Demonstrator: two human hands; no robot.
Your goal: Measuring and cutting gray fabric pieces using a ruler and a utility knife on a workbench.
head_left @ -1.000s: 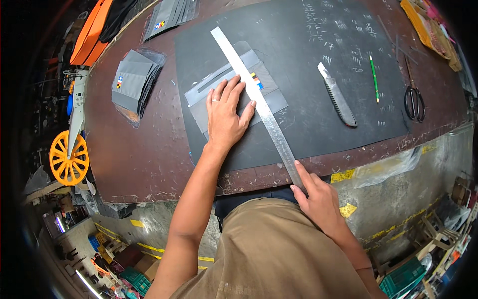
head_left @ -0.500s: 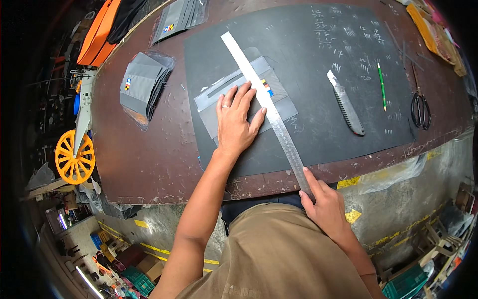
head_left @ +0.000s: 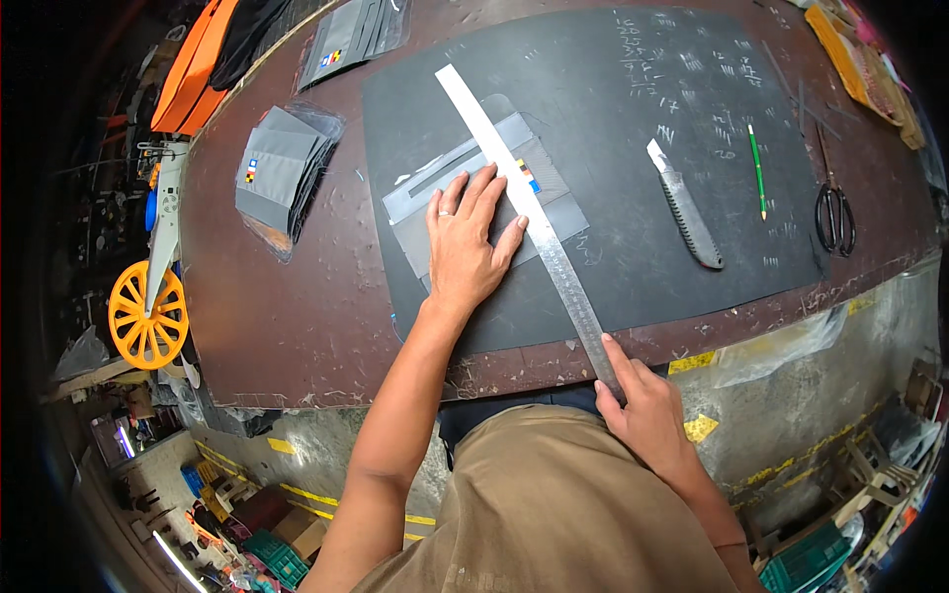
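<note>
On the dark cutting mat (head_left: 633, 287), head view: left hand (head_left: 467, 237) lay flat, fingers spread, pressing a grey fabric piece (head_left: 554, 198) and touching the long steel ruler (head_left: 524, 212) that ran diagonally across it. Right hand (head_left: 647, 415) pinched the ruler's near end at the table edge (head_left: 297, 376), fingers closed on it. Utility knife (head_left: 685, 206), green pencil (head_left: 757, 170) and scissors (head_left: 836, 212) sat apart to the right; grey fabric stack (head_left: 277, 173) to the left. Risk, as judged: ruler could pivot or fabric creep under uneven pressure, skewing the line
</note>
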